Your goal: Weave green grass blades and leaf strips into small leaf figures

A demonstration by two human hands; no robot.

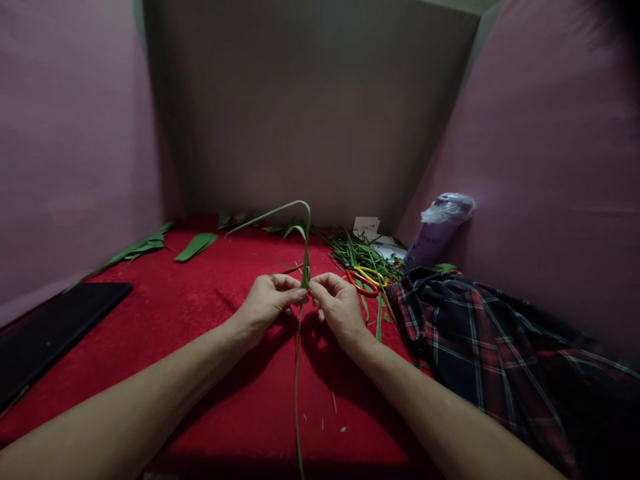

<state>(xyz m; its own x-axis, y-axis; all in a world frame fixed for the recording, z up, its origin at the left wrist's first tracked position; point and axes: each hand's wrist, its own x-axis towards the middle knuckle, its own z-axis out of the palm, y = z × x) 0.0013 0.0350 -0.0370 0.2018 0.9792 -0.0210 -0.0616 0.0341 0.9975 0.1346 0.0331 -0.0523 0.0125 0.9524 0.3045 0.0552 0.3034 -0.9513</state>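
Between my two hands a folded green leaf strip [307, 257] stands upright over the red cloth. Its long thin end arches up and droops to the left, and a thin stem [298, 380] hangs down towards the front edge. My left hand [270, 297] pinches the strip's base between thumb and fingers. Close against it on the right, my right hand [337, 303] is closed with its fingertips at the same spot. Exactly how the strip is folded there is hidden by the fingertips.
Scissors [367, 280] with red and yellow handles lie beside a heap of cut leaves [360, 250]. A plaid cloth [470, 327] covers the right side. Behind it leans a plastic-topped purple roll [433, 230]. A black flat object [60, 333] and a broad leaf [196, 247] are at left.
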